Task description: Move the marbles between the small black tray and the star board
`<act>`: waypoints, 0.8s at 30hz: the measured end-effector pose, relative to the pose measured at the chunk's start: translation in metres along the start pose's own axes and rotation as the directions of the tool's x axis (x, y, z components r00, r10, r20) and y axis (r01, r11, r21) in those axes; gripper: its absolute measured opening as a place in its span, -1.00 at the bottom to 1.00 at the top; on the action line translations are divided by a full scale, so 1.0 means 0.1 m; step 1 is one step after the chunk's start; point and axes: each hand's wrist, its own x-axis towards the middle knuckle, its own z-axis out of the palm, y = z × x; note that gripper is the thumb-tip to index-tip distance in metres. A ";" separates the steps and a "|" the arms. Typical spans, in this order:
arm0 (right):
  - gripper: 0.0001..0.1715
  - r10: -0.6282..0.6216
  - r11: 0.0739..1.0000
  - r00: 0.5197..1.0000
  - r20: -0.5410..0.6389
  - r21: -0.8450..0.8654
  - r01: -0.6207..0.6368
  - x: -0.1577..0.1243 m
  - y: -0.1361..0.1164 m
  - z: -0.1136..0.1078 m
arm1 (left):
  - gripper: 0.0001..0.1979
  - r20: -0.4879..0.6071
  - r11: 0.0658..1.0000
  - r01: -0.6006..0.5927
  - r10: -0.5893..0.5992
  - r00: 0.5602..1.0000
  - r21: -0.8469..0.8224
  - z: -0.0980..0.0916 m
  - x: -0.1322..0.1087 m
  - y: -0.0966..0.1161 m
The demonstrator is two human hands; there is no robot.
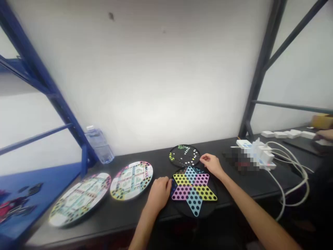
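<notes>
A Chinese checkers board [194,190] lies in front of me, its star of yellow, pink and blue points dotted with dark holes on a round black base. My left hand [160,191] is at the board's left edge, its fingers curled; whatever they may hold is hidden. Behind the board is a round black tray [179,158] with small green, yellow and white pieces on it. Beside that tray's right rim, my right hand [211,164] has thumb and fingers pinched together. Anything between those fingertips is too small to make out.
Two round printed game boards [131,180] lie to the left on the black table [125,217]. A clear plastic bottle [100,144] leans by the blue frame post. At right, a white power strip [262,154] has looping cables [299,166]. Another person's hand [325,134] is at the far right.
</notes>
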 end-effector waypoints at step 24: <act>-0.77 0.061 0.938 0.975 -0.212 -0.322 -0.129 0.51 0.16 0.11 | -0.66 0.014 0.992 0.074 -0.073 0.997 -0.100 -0.09 -0.11 0.02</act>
